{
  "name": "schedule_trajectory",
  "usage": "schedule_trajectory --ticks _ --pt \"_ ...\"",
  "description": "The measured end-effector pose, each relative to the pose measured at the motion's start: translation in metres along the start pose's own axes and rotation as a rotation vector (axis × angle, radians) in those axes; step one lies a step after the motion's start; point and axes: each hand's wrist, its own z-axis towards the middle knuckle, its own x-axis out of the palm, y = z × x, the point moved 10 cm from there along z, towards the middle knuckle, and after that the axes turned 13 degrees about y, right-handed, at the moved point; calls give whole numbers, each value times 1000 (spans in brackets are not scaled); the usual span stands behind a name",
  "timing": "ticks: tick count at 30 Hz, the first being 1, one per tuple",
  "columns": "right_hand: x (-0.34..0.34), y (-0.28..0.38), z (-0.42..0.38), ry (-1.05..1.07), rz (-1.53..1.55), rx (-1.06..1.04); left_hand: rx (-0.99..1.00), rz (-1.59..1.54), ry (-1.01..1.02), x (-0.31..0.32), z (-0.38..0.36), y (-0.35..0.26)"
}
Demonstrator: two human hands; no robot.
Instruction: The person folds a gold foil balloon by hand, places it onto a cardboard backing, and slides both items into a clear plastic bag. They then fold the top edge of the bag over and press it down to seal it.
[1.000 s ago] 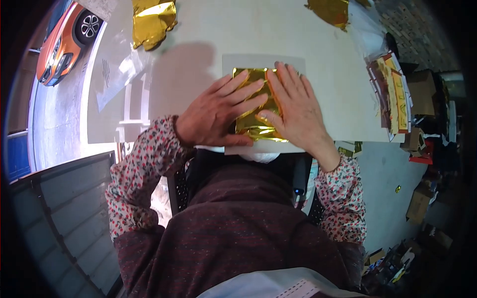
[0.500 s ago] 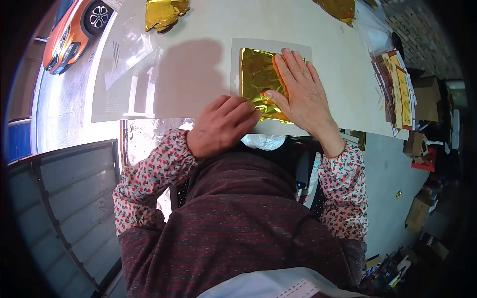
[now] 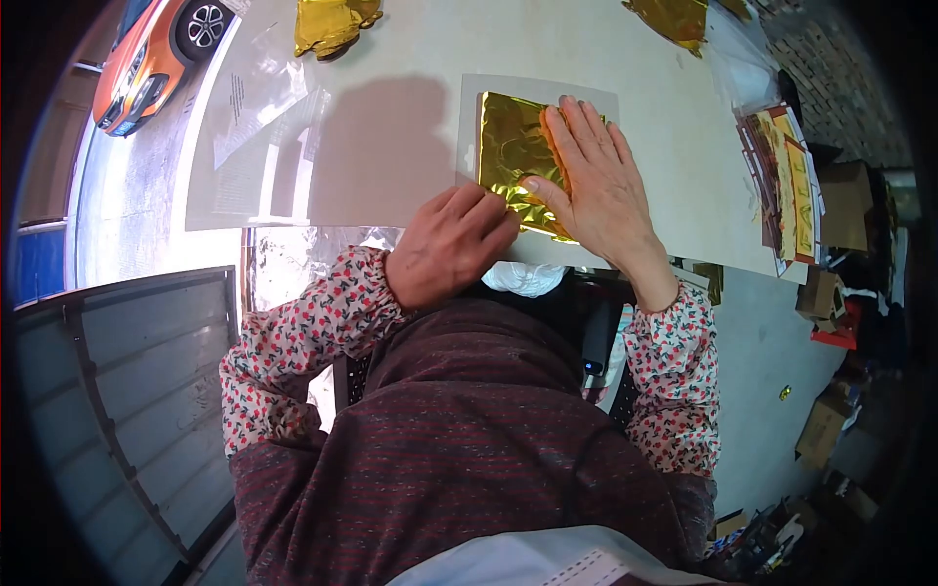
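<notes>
A shiny gold foil piece (image 3: 510, 137), roughly square and wrinkled along its near edge, lies on a grey sheet (image 3: 471, 107) on the table. My right hand (image 3: 608, 195) rests flat over its right side, fingers stretched out and thumb spread onto the foil. At the near left corner is my left hand (image 3: 449, 244), its fingers curled together against the foil. Those fingertips are mostly hidden, and the foil beside them is crumpled.
More gold foil packs lie at the far edge, one on the left (image 3: 334, 24) and one on the right (image 3: 674, 21). Clear plastic (image 3: 256, 127) covers the table's left part. Printed cardboard pieces (image 3: 787, 190) are stacked on the right edge. An orange car (image 3: 142, 73) stands beyond.
My left hand has shifted slightly right along the foil's near edge, fingers still curled. My right hand stays flat in place. The whole view has moved a little.
</notes>
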Motion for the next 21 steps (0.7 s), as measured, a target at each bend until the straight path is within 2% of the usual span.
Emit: schedule_trajectory --ticks 6,9,15,21 --pt "1 -1 -1 3 -4 8 25 -102 10 -9 -5 2" --pt "2 -2 0 4 -4 15 71 12 12 -11 -23 -4" --pt "0 0 0 2 -3 16 -68 -5 -48 2 -40 -8" --pt "0 0 0 -7 1 10 -165 71 7 8 -38 -10"
